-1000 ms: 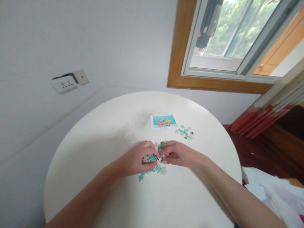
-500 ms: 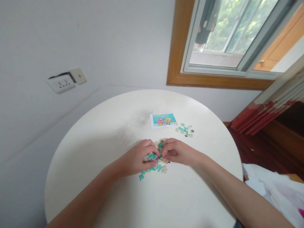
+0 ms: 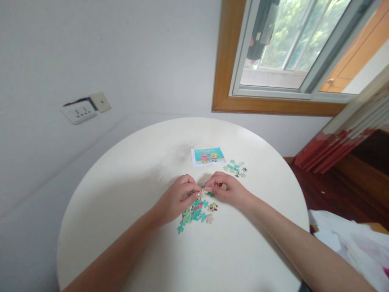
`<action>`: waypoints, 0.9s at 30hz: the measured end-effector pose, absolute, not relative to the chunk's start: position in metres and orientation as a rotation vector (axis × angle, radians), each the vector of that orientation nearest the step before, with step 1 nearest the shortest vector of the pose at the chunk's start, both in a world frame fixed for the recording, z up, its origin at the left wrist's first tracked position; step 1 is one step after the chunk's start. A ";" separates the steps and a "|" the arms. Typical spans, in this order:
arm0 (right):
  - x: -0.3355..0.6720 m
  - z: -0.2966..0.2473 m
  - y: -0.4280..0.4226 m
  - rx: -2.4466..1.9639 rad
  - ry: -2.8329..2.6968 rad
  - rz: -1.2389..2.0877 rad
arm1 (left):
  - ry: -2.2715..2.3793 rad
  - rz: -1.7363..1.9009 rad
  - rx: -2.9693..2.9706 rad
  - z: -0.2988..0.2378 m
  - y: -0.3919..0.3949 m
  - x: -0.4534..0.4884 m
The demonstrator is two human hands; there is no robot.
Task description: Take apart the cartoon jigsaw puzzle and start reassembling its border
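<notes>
A loose pile of jigsaw puzzle pieces [image 3: 196, 213], turquoise, pink, yellow and pale, lies on the round white table [image 3: 237, 243]. Above the pile's far end, my left hand [image 3: 180, 196] curls with thumb and fingertips pinched on puzzle pieces. My right hand [image 3: 226, 188] faces it, its thumb and forefinger closed on a puzzle piece. The fingertips of both hands nearly meet, and the pieces between them are mostly hidden. Beyond my hands lies a picture card [image 3: 208, 156] with a pink and a yellow cartoon figure. A smaller group of puzzle pieces [image 3: 236, 167] lies to its right.
A white wall [image 3: 136, 56] with a socket [image 3: 79, 111] rises behind the table. To the right are a wood-framed window [image 3: 229, 103] and a red and cream curtain [image 3: 322, 146]. White plastic bags [image 3: 349, 239] sit beside the table's right edge.
Both hands have moved slightly away from me, toward the far end of the pile. The left hand no longer covers the pile's middle, so more turquoise and pink pieces show, spread on the table.
</notes>
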State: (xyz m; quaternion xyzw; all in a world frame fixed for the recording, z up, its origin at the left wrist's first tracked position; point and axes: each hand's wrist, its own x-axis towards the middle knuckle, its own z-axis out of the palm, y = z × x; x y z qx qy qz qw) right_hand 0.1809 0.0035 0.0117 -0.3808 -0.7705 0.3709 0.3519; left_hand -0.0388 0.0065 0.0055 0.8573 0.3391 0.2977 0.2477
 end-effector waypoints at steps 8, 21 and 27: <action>0.168 0.002 0.004 -1.111 -1.870 0.917 | 1.002 0.847 2.241 0.002 0.006 -0.032; 0.245 0.016 0.035 -1.356 -2.148 0.202 | 1.114 0.867 2.284 0.004 0.011 -0.039; 0.269 0.017 0.046 -1.425 -2.383 -0.082 | 1.088 0.870 2.305 0.003 0.010 -0.037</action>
